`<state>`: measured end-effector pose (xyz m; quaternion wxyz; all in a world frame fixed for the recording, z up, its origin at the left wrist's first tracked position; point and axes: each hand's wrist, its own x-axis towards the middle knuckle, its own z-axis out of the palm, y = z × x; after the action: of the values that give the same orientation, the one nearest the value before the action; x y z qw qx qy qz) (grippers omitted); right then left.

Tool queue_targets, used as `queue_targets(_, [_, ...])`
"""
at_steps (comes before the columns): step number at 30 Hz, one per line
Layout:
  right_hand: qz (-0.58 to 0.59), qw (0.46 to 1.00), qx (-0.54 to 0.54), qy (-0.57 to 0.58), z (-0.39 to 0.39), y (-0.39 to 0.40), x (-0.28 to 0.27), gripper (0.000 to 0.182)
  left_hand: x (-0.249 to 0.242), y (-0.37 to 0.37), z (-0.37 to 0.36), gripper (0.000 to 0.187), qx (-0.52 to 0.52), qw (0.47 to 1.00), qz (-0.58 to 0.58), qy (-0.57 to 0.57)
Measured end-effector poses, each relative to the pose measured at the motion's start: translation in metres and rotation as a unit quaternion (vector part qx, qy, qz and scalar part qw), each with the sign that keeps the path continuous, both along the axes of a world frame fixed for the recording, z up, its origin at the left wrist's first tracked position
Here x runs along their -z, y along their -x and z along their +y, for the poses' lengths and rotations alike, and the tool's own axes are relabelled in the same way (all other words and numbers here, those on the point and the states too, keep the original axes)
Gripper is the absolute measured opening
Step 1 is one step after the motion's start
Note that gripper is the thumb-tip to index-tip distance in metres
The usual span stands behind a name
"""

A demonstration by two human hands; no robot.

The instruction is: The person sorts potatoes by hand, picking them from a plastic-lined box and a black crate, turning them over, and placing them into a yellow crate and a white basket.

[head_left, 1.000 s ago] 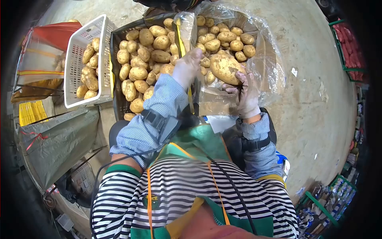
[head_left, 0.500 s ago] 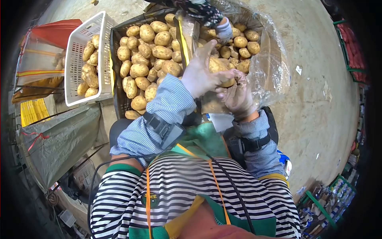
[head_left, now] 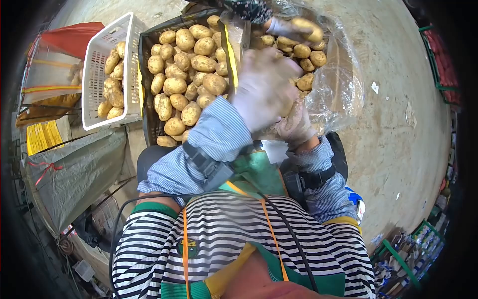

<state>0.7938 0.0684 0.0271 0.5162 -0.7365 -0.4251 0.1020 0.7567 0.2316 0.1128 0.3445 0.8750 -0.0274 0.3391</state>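
My left hand [head_left: 264,89], in a pale glove and blurred, lies over a large potato [head_left: 288,103] and hides most of it. My right hand [head_left: 297,125], also gloved, cups the same potato from below. Both hands are above the near edge of a plastic-lined box [head_left: 341,84] that holds small potatoes [head_left: 303,55]. To the left, a black crate [head_left: 144,107] is heaped with potatoes [head_left: 186,65]. At the top, another person's gloved hand [head_left: 281,26] holds a potato [head_left: 307,31] over the lined box.
A white plastic basket [head_left: 90,74] with several potatoes stands left of the black crate. Further left are a red bag [head_left: 67,42], a grey sack [head_left: 74,174] and yellow items [head_left: 42,139]. Concrete floor [head_left: 398,124] lies to the right, and green crates [head_left: 413,249] stand at the lower right.
My left hand left the plastic's edge, came onto the large potato and now covers it. The other person's hand came in at the top and lifted a potato.
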Motion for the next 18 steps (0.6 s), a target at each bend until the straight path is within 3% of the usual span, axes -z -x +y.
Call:
queue_targets(2, [0.071,0.997,-0.002,-0.026,-0.003,0.003,-0.003,0.051,-0.008,0.009,-0.024,0.033,0.136,0.968,0.0,-0.209])
queue_targets(3, [0.112,0.993,-0.009,-0.046,-0.002,0.005,-0.005,0.05,-0.004,0.01,-0.023,0.033,0.132,0.969,0.001,-0.209])
queue_targets(5, [0.161,0.984,-0.027,-0.076,0.003,0.006,-0.01,0.048,0.009,0.011,-0.02,0.036,0.09,0.963,0.111,-0.229])
queue_targets(7, [0.308,0.94,-0.058,-0.137,0.01,0.007,-0.015,0.046,-0.007,0.009,-0.01,0.035,0.068,0.967,0.074,-0.233])
queue_targets(9, [0.555,0.791,-0.106,-0.234,0.014,0.006,-0.019,0.044,-0.016,0.003,-0.001,0.036,0.046,0.987,0.152,-0.025])
queue_targets(10, [0.656,0.692,-0.129,-0.273,0.015,0.006,-0.018,0.043,-0.006,0.001,0.006,0.042,0.047,0.982,0.12,0.14])
queue_targets(11, [0.711,0.624,-0.133,-0.295,0.016,0.005,-0.019,0.042,0.002,-0.001,0.016,0.042,0.048,0.982,0.119,0.14])
queue_targets(12, [0.744,0.606,-0.079,-0.27,0.02,0.005,-0.039,0.039,0.004,-0.002,0.027,0.048,0.083,0.945,0.224,0.223])
queue_targets(13, [0.744,0.606,-0.081,-0.27,0.021,0.009,-0.048,0.039,0.01,-0.008,0.038,0.054,0.115,0.89,0.324,0.3])
queue_targets(14, [0.549,0.805,-0.057,-0.218,0.021,0.015,-0.055,0.037,0.115,-0.025,0.048,0.064,0.095,0.893,0.261,0.355])
queue_targets(15, [0.309,0.939,-0.03,-0.15,0.021,0.017,-0.06,0.034,0.102,-0.021,0.048,0.064,0.092,0.893,0.259,0.355])
queue_targets(16, [0.441,0.884,-0.015,-0.156,0.02,0.013,-0.063,0.032,0.072,-0.016,0.044,0.058,0.071,0.857,0.282,0.426])
queue_targets(17, [0.44,0.884,-0.016,-0.156,0.019,0.01,-0.062,0.032,0.045,-0.01,0.04,0.054,0.05,0.814,0.304,0.493])
queue_targets(18, [0.539,0.824,-0.008,-0.176,0.019,0.006,-0.06,0.032,0.03,-0.008,0.034,0.043,0.061,0.704,0.229,0.669])
